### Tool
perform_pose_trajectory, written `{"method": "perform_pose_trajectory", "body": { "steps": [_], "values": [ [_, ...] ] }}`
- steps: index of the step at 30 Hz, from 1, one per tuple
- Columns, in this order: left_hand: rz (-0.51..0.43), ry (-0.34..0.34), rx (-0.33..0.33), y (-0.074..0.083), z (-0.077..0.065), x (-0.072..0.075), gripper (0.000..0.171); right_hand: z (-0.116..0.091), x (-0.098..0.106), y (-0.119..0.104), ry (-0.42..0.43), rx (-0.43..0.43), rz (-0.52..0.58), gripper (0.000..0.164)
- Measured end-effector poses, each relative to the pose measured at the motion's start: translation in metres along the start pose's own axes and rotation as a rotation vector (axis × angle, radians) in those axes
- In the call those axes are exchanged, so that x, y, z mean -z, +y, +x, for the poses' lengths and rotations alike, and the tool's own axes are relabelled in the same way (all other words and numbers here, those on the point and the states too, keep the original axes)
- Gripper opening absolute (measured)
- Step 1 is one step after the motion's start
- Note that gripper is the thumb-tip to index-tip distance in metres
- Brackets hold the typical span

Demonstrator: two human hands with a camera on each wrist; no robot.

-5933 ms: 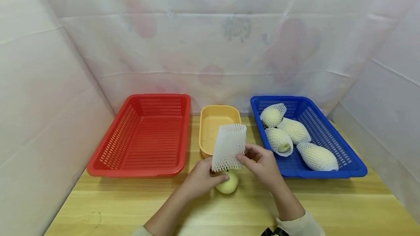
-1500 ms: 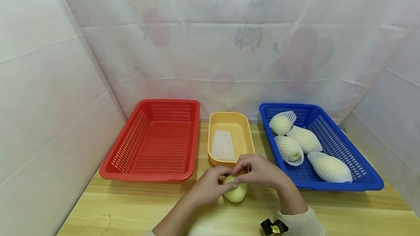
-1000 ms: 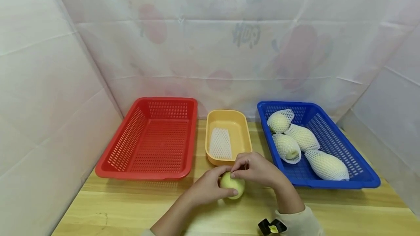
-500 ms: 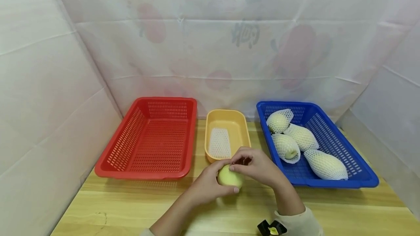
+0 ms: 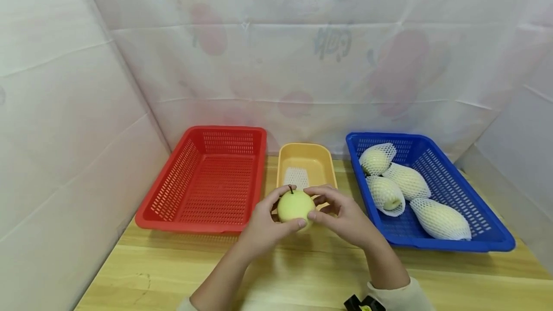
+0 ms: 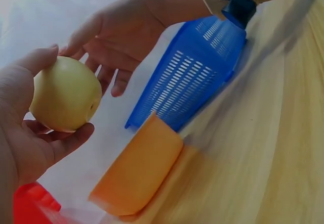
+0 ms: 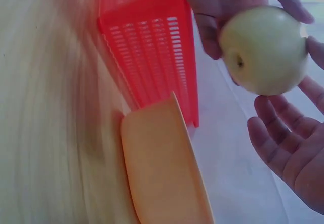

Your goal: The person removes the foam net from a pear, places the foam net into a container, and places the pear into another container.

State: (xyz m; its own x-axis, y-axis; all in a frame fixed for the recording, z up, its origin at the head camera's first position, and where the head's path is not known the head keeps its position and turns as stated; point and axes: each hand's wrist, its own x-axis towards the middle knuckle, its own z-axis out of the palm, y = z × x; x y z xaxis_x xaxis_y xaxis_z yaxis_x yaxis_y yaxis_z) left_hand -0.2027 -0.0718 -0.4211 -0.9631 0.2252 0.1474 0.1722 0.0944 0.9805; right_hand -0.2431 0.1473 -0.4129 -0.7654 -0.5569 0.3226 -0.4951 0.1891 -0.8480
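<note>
A round yellow-green pear (image 5: pixel 296 207) with a dark stem is held up over the table, in front of the yellow bin (image 5: pixel 317 162). My left hand (image 5: pixel 264 224) grips it from the left, thumb in front and fingers behind. From the right, my right hand (image 5: pixel 345 215) holds its side with thumb and forefinger, the other fingers loosely bent in the right wrist view. The pear's bare skin and the dimple (image 7: pixel 240 63) at its bottom show in that view. A white foam net (image 5: pixel 296 176) lies in the yellow bin, partly hidden by the hands.
At the left stands a red basket (image 5: pixel 144 220), its visible floor bare. A blue basket (image 5: pixel 458 245) at the right holds several net-wrapped pears (image 5: pixel 440 219). White cloth (image 5: pixel 298 76) closes off the back and sides. Bare wood table (image 5: pixel 281 284) shows in front.
Earlier both hands held the foam net above the pear; it now lies in the yellow bin. The pear has risen from the table, and the right fingers have moved from its top to its side.
</note>
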Motion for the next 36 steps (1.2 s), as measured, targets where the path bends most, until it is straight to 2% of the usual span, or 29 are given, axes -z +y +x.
{"method": "perform_pose_trajectory", "body": {
  "steps": [5,9,16,21,28,32,36],
  "values": [
    [-0.02,0.052,-0.024,0.007,-0.001,0.007,0.073,0.004,-0.011,-0.002,-0.025,-0.031,0.046,0.064],
    [0.028,0.088,-0.051,0.012,-0.001,0.015,0.071,0.013,-0.024,-0.005,-0.008,-0.044,0.029,0.073],
    [0.179,0.126,-0.078,0.021,-0.006,0.039,0.073,0.033,-0.051,-0.013,0.061,-0.014,0.045,0.072],
    [0.277,0.152,-0.097,0.031,-0.011,0.059,0.064,0.049,-0.07,-0.02,0.126,0.028,0.024,0.072],
    [0.331,0.187,-0.032,0.031,-0.017,0.084,0.062,0.065,-0.1,-0.021,0.164,0.049,0.011,0.071],
    [0.363,0.199,-0.002,0.029,-0.017,0.096,0.061,0.069,-0.111,-0.022,0.149,0.048,-0.051,0.071],
    [0.427,0.209,0.003,0.029,-0.015,0.103,0.057,0.073,-0.116,-0.02,0.127,0.083,-0.133,0.068]
  ]
}}
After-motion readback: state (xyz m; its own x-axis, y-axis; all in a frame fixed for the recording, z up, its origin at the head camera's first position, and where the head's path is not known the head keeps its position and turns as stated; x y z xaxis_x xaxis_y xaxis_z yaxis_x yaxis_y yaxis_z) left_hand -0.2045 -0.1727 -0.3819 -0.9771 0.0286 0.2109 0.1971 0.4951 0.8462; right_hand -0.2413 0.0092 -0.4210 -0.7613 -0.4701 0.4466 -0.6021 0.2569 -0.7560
